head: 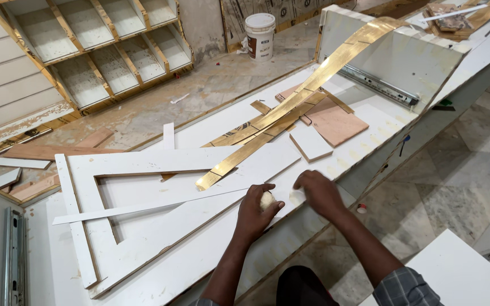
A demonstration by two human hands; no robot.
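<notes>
Head cam, looking down: the left hand [254,212] was curled tight around a small pale wad [266,199], pressing it onto the white laminated board [199,238]. The right hand [320,194] sat just at its 3 o'clock, fingers bent down on the board's edge next to a whitish bit [297,195]; couldn't tell if it was gripping it. Long gold strips [290,113] ran off toward 1 o'clock, and a white bucket [260,35] stood way up at 12.
</notes>
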